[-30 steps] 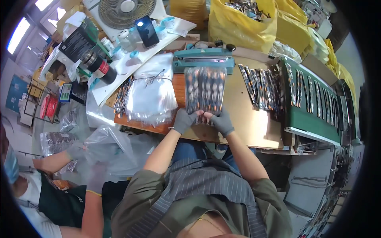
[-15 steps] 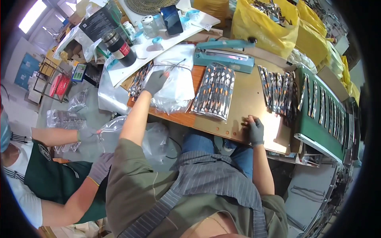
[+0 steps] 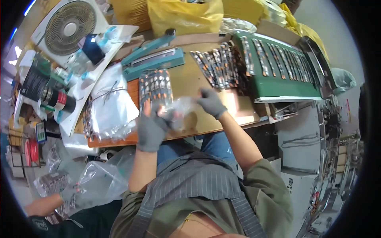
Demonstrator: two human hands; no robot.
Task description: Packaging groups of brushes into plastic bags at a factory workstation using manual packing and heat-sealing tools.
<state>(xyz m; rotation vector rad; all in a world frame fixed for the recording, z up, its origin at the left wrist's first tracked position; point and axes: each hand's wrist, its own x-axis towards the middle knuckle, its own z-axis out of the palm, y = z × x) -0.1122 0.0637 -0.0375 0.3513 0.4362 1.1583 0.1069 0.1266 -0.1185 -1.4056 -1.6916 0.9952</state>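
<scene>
A small clear plastic bag (image 3: 183,110), blurred by motion, stretches between my two grey-gloved hands over the table. My left hand (image 3: 152,129) is closed on its left end, thumb pointing up. At the other end, the fingers of my right hand (image 3: 212,104) are bent together on the bag's edge. Just beyond my left hand lies a row of slim black-and-orange patterned packets (image 3: 154,85), partly hidden by that hand. A stack of clear bags (image 3: 113,107), tied with a dark cord, lies to the left.
A teal heat sealer (image 3: 154,61) stands behind the packet row. Loose packets (image 3: 218,65) lie fanned beside a green conveyor belt (image 3: 278,89) carrying more. On the left, a white shelf (image 3: 85,99) bears a flask (image 3: 57,100) and phone (image 3: 93,49). A co-worker's gloved hand (image 3: 69,192) touches plastic at lower left.
My left hand has left the stack of bags and come right, in front of the packet row. A clear bag is now between both hands. The view has turned rightward.
</scene>
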